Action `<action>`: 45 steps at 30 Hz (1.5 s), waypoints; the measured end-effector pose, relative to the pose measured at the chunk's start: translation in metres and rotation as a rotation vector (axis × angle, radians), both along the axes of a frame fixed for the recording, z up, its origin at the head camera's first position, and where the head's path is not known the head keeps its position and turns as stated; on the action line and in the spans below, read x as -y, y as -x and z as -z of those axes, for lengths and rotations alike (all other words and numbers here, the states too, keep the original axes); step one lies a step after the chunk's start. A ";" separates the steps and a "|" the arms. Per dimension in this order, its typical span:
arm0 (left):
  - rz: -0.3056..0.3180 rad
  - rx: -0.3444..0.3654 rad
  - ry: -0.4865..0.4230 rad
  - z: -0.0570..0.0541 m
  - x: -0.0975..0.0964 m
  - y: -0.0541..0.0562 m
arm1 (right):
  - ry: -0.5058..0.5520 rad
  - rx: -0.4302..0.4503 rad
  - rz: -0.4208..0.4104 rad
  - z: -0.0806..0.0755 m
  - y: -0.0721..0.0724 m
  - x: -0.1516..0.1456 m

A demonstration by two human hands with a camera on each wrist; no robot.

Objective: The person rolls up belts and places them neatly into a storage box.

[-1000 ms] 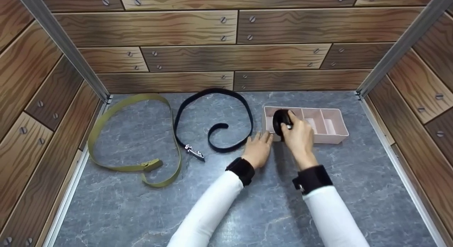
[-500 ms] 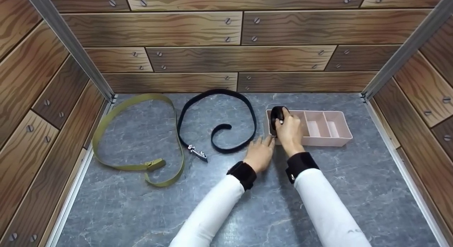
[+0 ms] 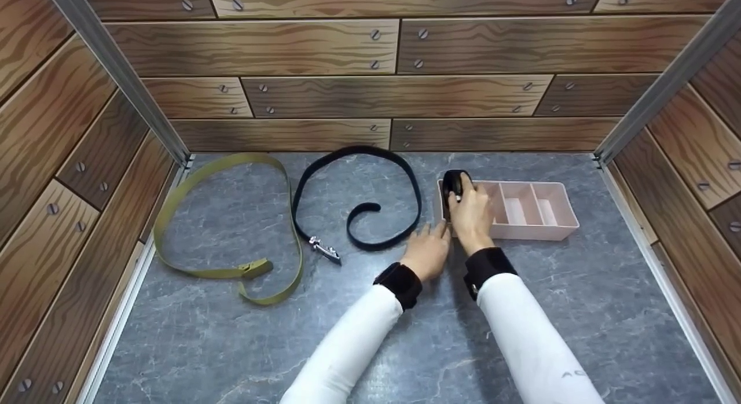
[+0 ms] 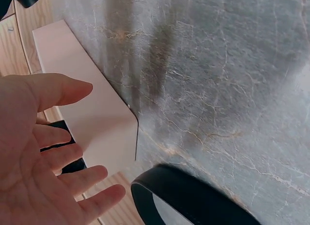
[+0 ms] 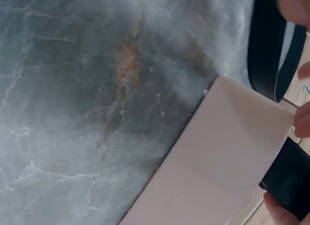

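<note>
Right hand (image 3: 473,217) grips coiled black strap (image 3: 450,183) at left edge of pink rectangular plastic box (image 3: 532,232); left hand (image 3: 427,254) empty, fingers extended, at near-left corner.

Grey marbled surface (image 3: 220,346). Directly on it, left to right: olive belt (image 3: 202,273), loosely looped, olive buckle (image 3: 255,268) on near side; black belt (image 3: 362,149), free end curled inward, silver buckle (image 3: 315,243); open-topped pink box (image 3: 527,232), divided into compartments.

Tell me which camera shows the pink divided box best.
The head view: it looks down into the pink divided box, showing its compartments, though the right hand hides part. Both wrist views show only the box's outside, with no compartments visible.
</note>
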State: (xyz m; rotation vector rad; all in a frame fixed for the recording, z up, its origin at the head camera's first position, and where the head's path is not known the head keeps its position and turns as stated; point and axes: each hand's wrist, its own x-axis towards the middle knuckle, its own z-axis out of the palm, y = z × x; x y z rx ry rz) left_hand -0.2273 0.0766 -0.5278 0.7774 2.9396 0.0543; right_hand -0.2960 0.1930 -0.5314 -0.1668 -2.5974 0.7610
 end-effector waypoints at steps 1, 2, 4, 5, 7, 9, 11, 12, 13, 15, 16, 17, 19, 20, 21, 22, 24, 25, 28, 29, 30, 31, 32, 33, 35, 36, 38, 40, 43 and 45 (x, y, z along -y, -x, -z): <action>-0.001 0.000 0.001 -0.001 0.000 0.000 | -0.011 -0.004 -0.001 0.002 0.000 0.000; -0.002 -0.003 -0.001 0.000 0.000 0.000 | -0.027 -0.003 -0.001 0.004 0.000 0.000; -0.005 -0.008 0.001 0.000 0.000 0.001 | -0.052 0.020 -0.001 0.008 -0.001 0.000; -0.007 -0.008 0.005 0.001 0.000 0.001 | -0.063 0.039 -0.002 0.010 -0.001 0.000; -0.013 0.004 0.013 0.002 -0.001 0.001 | -0.077 0.080 -0.006 0.014 -0.001 0.000; -0.019 0.012 0.017 0.002 -0.001 0.001 | -0.080 0.117 -0.015 0.016 -0.001 0.000; -0.021 0.021 0.018 0.003 -0.002 0.001 | -0.085 0.146 -0.022 0.017 0.000 0.001; -0.021 0.022 0.017 0.003 -0.002 0.001 | -0.090 0.162 -0.025 0.016 0.001 0.001; -0.020 0.020 0.015 0.003 -0.001 0.001 | -0.098 0.179 -0.028 0.016 0.001 0.001; -0.020 0.015 0.012 0.003 0.000 0.001 | -0.113 0.219 -0.032 0.014 0.002 0.002; -0.019 0.011 0.011 0.003 0.000 0.001 | -0.118 0.237 -0.034 0.013 0.002 0.002; -0.019 0.003 0.009 0.003 0.000 0.001 | -0.121 0.256 -0.039 0.012 0.003 0.002; -0.017 0.001 0.014 0.003 0.001 0.002 | -0.120 0.292 -0.054 0.008 0.003 0.003; -0.014 0.003 0.015 0.004 0.002 0.002 | -0.116 0.309 -0.060 0.007 0.003 0.003; -0.010 0.010 0.016 0.004 0.003 0.002 | -0.113 0.321 -0.068 0.006 0.003 0.003; -0.005 0.015 0.016 0.005 0.004 0.002 | -0.112 0.332 -0.078 0.005 0.004 0.003; 0.005 0.037 0.002 0.008 0.007 0.003 | -0.107 0.343 -0.098 0.004 0.003 0.002; 0.009 0.045 -0.013 0.009 0.008 0.002 | -0.104 0.341 -0.108 0.004 0.003 0.002; 0.016 0.051 -0.080 0.013 0.014 0.000 | -0.086 0.322 -0.124 0.004 0.000 -0.001; 0.017 0.053 -0.105 0.014 0.016 -0.002 | -0.078 0.315 -0.127 0.004 -0.001 -0.002; 0.019 0.046 -0.129 0.015 0.018 -0.004 | -0.070 0.311 -0.129 0.005 -0.002 -0.004; 0.019 0.043 -0.147 0.016 0.021 -0.006 | -0.061 0.310 -0.133 0.005 -0.003 -0.005; 0.018 0.036 -0.164 0.017 0.023 -0.008 | -0.053 0.307 -0.135 0.006 -0.004 -0.006; 0.017 0.029 -0.176 0.017 0.026 -0.010 | -0.049 0.304 -0.141 0.006 -0.005 -0.007; 0.009 0.007 -0.194 0.017 0.034 -0.013 | -0.039 0.291 -0.156 0.005 -0.007 -0.008; 0.001 -0.007 -0.197 0.018 0.038 -0.014 | -0.036 0.280 -0.164 0.005 -0.008 -0.009; -0.022 -0.031 -0.206 0.018 0.047 -0.015 | -0.041 0.242 -0.179 0.002 -0.010 -0.009; -0.055 -0.058 -0.220 0.019 0.058 -0.015 | -0.046 0.195 -0.185 0.000 -0.012 -0.008; -0.114 -0.101 -0.233 0.024 0.072 -0.015 | -0.059 0.117 -0.187 -0.002 -0.016 -0.005; -0.160 -0.148 -0.237 0.028 0.082 -0.014 | -0.065 0.069 -0.193 -0.003 -0.021 -0.001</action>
